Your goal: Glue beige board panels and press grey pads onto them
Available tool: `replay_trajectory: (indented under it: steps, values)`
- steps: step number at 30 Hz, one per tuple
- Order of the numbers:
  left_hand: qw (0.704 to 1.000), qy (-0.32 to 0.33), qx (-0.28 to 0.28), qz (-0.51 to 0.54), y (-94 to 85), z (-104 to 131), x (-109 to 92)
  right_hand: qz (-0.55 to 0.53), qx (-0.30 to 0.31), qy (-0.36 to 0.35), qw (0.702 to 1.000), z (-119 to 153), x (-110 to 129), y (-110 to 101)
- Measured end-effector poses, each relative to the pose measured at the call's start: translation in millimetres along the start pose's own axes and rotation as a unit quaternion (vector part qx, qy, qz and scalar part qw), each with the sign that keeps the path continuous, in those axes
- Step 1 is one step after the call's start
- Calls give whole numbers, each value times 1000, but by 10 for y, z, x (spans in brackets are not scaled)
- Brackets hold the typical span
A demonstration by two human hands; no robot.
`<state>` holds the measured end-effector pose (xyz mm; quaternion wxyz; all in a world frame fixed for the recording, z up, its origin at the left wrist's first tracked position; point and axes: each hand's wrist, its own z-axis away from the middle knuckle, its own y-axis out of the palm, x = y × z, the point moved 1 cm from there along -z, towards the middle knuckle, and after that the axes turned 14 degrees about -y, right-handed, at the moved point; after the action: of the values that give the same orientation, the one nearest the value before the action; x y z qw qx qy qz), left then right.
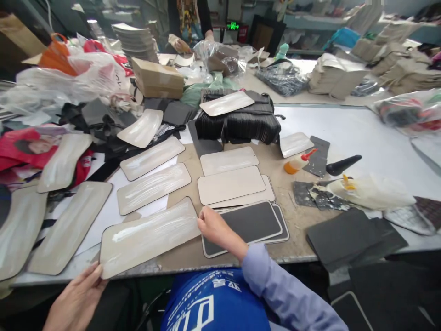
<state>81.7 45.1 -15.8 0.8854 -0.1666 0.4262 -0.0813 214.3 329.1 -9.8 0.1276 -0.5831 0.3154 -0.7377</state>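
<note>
- In the head view, a long beige panel (151, 239) with glossy white streaks spans both hands at the near edge of the table (292, 248), left of the dark panels with pale rims (253, 223).
- The streaks look wet, so good handling calls for gripping only the corners and rim, coated face up, with both ends supported so that the thin sheet does not sag or twist.
- Two streaked panels (153, 188) (152, 158) lie just beyond it; clearance there would guard against smearing.
- The left hand (77, 296) is partly closed, its fingers fairly straight, pinching the near left corner between thumb and fingers.
- The right hand (212, 225) is more tightly curled, with thumb and index finger pinching the right end; its other fingers fold into the palm.
- The right forearm, in a blue sleeve (275, 276), reaches in over the near side of the dark panels, where a low wrist could nudge them.
</note>
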Motion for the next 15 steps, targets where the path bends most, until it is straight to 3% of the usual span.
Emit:
replay_trajectory:
  steps: [3,7,11,15]
  values:
    - [986,-96,113,77,407,425,-55,-24,-81,3,996,542,-341,-518]
    - [961,-136,228,74,1124,918,160,16,-172,80,982,1252,-1062,-1070]
    - [953,-125,274,35,1670,1169,504,73,-206,130,967,1637,-1668,-1182]
    - [963,-105,246,-10,1844,1186,701,92,-215,142,962,1759,-1950,-1094]
